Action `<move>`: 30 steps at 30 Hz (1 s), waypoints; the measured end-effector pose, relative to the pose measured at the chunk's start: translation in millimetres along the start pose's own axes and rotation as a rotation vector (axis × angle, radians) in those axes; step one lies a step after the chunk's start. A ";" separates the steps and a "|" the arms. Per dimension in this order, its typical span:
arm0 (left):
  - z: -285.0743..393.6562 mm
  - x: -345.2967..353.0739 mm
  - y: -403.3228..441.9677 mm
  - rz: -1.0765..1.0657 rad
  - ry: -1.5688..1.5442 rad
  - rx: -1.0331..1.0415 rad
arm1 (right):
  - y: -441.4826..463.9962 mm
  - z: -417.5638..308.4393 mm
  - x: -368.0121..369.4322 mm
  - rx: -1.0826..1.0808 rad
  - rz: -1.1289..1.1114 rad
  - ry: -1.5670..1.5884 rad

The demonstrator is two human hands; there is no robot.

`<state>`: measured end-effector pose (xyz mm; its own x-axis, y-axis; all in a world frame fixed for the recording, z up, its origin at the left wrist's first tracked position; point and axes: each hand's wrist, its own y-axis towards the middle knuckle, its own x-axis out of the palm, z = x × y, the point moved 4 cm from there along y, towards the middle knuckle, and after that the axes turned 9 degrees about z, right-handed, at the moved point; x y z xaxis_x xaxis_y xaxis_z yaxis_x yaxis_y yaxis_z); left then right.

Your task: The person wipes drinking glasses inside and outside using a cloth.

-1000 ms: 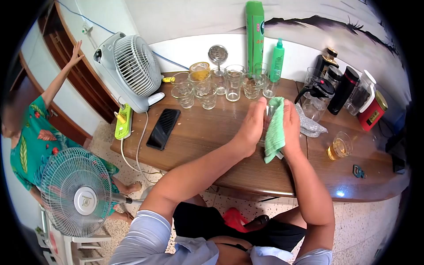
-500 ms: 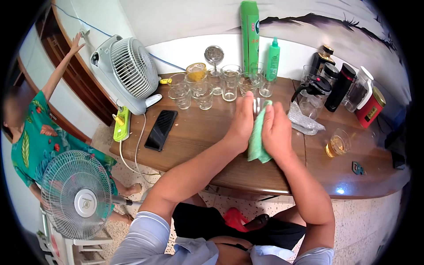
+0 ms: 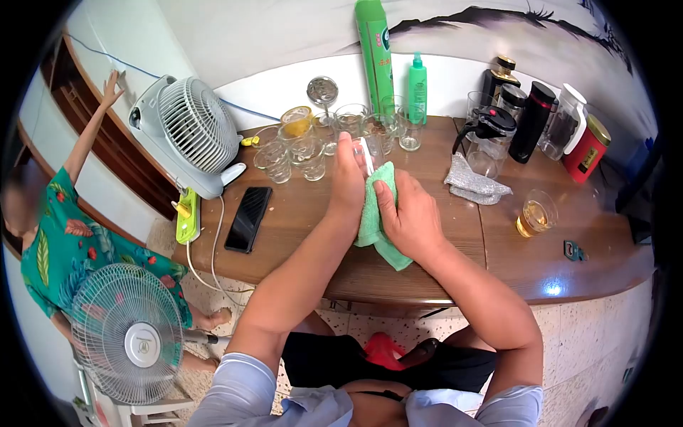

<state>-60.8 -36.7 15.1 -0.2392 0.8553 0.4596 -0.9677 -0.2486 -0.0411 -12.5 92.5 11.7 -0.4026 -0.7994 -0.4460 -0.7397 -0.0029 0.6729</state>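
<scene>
Above the wooden table [image 3: 299,235], my left hand [image 3: 346,186] is wrapped round a clear drinking glass [image 3: 371,151], whose end shows past the fingers. A green cloth [image 3: 371,226] hangs between my hands, bunched against the glass. My right hand [image 3: 415,217] grips this cloth, thumb on top, and presses it to the glass end closest to me. Just beyond my hands stands a group of several clear glasses [image 3: 308,160]. Part of the held glass is hidden by my left hand and the cloth.
Left lie a phone [image 3: 248,219] and a green power strip [image 3: 188,217] beside a box fan [image 3: 188,132]. Right are a silver cloth [image 3: 478,185], a coffee pot [image 3: 491,146], and a glass of amber liquid [image 3: 535,215]. A person [image 3: 78,220] stands behind a round fan [image 3: 128,334].
My hands have shifted slightly left in view and the right palm has turned over the cloth. More of the glass shows now. The whole view has swung a little.
</scene>
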 end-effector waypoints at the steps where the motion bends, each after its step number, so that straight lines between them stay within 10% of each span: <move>1: 1.4 0.7 -0.6 0.019 0.025 0.005 | 0.3 -0.9 -2.7 0.003 -0.011 -0.016; 13: -34.7 23.3 -26.8 -0.088 0.230 -0.080 | 31.0 60.0 -16.4 0.320 0.185 0.286; 30: -29.2 6.5 -2.2 0.048 0.211 0.063 | 9.6 22.8 -7.3 0.069 0.116 0.147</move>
<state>-62.6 -17.3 -7.7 -0.3023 0.9163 0.2626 -0.9496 -0.3134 0.0006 -29.1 112.0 7.9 -0.4080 -0.8712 -0.2730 -0.7303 0.1319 0.6703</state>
